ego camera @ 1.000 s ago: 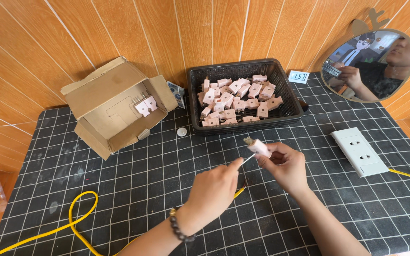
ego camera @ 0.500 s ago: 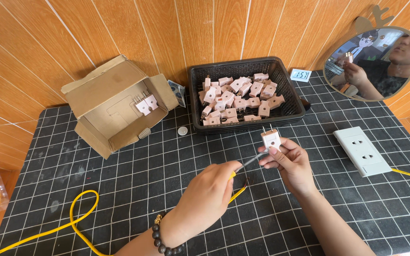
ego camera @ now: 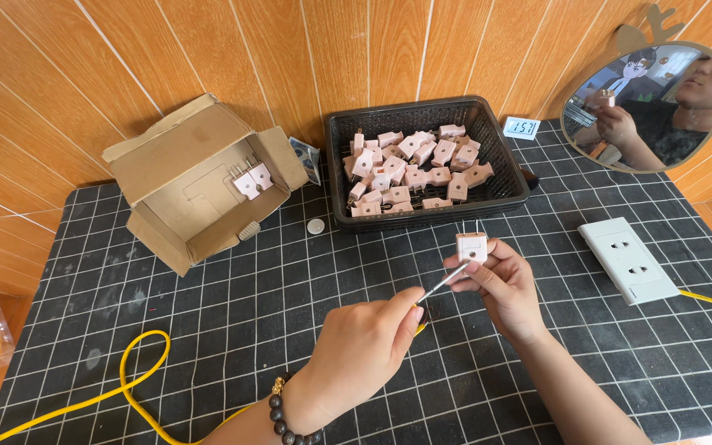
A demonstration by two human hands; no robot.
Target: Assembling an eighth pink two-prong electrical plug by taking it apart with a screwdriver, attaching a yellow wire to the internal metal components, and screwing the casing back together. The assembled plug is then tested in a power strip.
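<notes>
Right hand (ego camera: pixel 500 284) fingers pinch a pink plug (ego camera: pixel 471 247) just before the black basket (ego camera: pixel 426 165); left hand (ego camera: pixel 364 350) grips a screwdriver (ego camera: pixel 441 288) against it. The tip may slip if tilted.

— How is the light here?

— Bright, even and warm. It falls from above and slightly far, so the cardboard box (ego camera: pixel 199 177) throws only a soft shadow toward the near left, and the hands cast faint ones on the gridded mat (ego camera: pixel 166 330).

— Any glare?

— A mild sheen on the wood wall (ego camera: pixel 208 49) and in the round mirror (ego camera: pixel 661 107) at far right.

— Is it sharp?

— Mostly. The centre is crisp; the grid lines bow outward at the edges, and the near corners go slightly soft.
</notes>
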